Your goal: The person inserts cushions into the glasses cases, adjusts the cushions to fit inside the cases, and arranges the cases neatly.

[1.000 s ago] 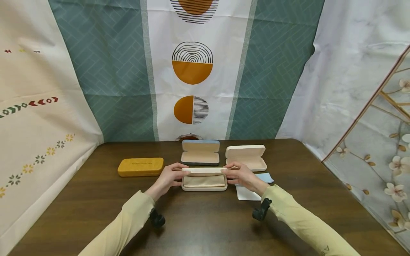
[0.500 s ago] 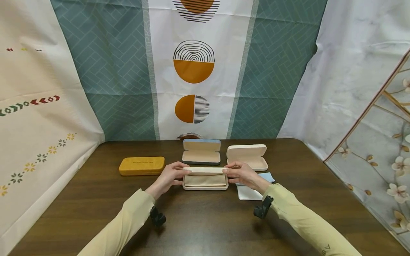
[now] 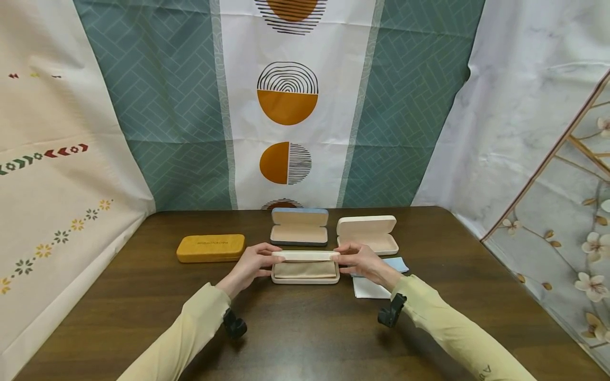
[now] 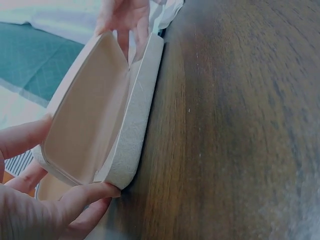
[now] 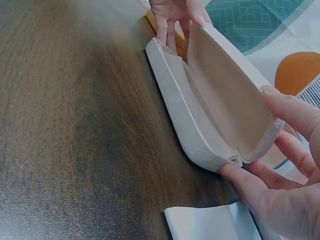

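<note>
A cream glasses case [image 3: 305, 281] rests half-open on the dark table between both hands. Its lid [image 4: 85, 112] leans upward, showing a beige lining. Inside the base lies a folded beige cloth [image 3: 305, 270]. At the left end, my left hand [image 3: 252, 263] pinches the lid with the thumb in front and fingers behind; other fingers touch the end of the base. My right hand [image 3: 364, 262] holds the right end likewise, its thumb on the lid's edge. In the right wrist view, a lower finger [image 5: 242, 182] touches the base's corner.
Behind stand an open blue glasses case [image 3: 299, 233] and an open white one [image 3: 369, 241]. A yellow case [image 3: 209, 248] lies shut at the left. Under and beside the right forearm lie a white cloth [image 3: 368, 288] and a light-blue cloth [image 3: 396, 264].
The lid appears tipped very slightly lower. Both hands keep their places at its two ends, and the other cases have not moved.
</note>
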`<action>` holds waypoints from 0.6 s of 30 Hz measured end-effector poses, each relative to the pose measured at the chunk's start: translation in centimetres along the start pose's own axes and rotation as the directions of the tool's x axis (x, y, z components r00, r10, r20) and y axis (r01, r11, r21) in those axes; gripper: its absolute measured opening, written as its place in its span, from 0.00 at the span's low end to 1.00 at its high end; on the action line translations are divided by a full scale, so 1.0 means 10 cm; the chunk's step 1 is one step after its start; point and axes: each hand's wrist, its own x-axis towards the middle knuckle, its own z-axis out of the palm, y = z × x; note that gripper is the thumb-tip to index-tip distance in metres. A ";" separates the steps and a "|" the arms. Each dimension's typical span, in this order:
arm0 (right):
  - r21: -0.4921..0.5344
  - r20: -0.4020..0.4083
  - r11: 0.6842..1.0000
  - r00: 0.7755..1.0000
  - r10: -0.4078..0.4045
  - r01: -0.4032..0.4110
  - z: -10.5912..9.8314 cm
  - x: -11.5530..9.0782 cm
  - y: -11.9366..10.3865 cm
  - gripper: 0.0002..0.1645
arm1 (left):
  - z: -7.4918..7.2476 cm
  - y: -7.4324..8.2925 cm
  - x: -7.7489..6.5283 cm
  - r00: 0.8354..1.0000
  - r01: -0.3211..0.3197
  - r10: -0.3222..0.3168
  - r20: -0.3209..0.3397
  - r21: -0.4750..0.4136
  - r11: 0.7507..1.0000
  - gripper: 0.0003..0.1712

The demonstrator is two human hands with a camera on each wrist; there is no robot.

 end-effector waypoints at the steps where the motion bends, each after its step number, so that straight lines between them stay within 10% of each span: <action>1: 0.001 0.000 1.000 1.000 0.001 -0.001 0.00 0.00 0.00 0.16 | 0.00 0.00 0.00 1.000 0.001 -0.001 0.002 -0.004 1.000 0.20; 18: -0.003 0.011 1.000 1.000 0.003 -0.003 -0.01 0.00 0.01 0.18 | 0.02 0.00 -0.04 1.000 -0.017 0.017 -0.010 0.052 0.999 0.22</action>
